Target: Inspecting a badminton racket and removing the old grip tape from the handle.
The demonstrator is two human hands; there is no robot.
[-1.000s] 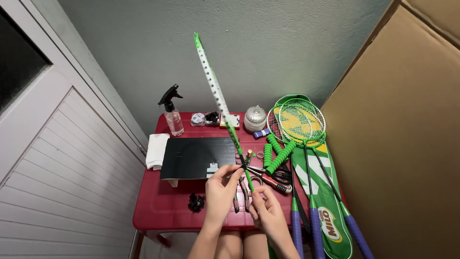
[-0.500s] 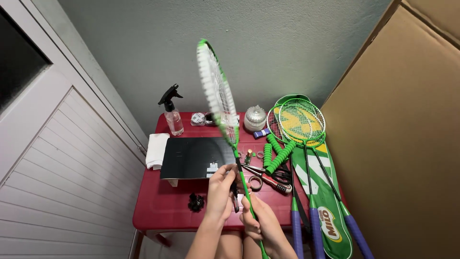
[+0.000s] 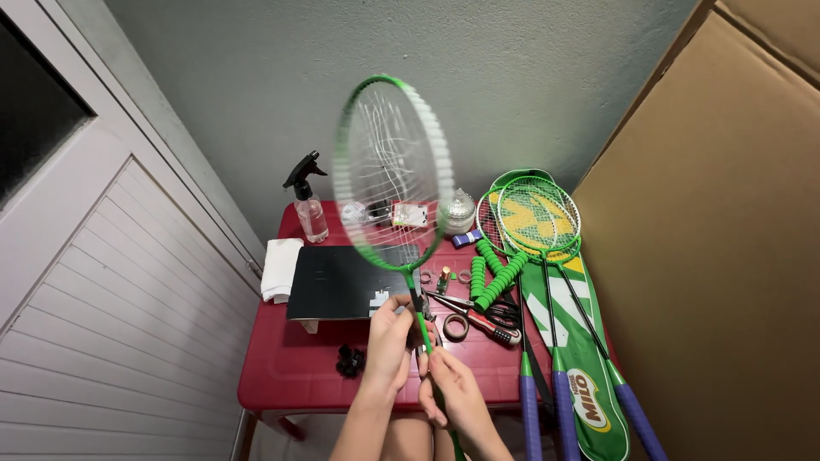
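I hold a green badminton racket (image 3: 389, 171) upright over a small red table (image 3: 290, 376). Its head is blurred and faces me, with loose white strings showing. My left hand (image 3: 389, 341) grips the green shaft just below the head. My right hand (image 3: 453, 393) grips the shaft lower down, toward the handle, which runs out of view at the bottom.
On the table lie a black mat (image 3: 337, 282), a spray bottle (image 3: 309, 205), a folded white cloth (image 3: 279, 269), scissors (image 3: 483, 316), a tape roll (image 3: 455, 326) and green grip rolls (image 3: 500, 277). Two more rackets (image 3: 538, 222) on a green cover lean at the right, beside a large cardboard sheet (image 3: 709, 256).
The racket has turned about its shaft from edge-on to face-on. Both hands have stayed on the shaft.
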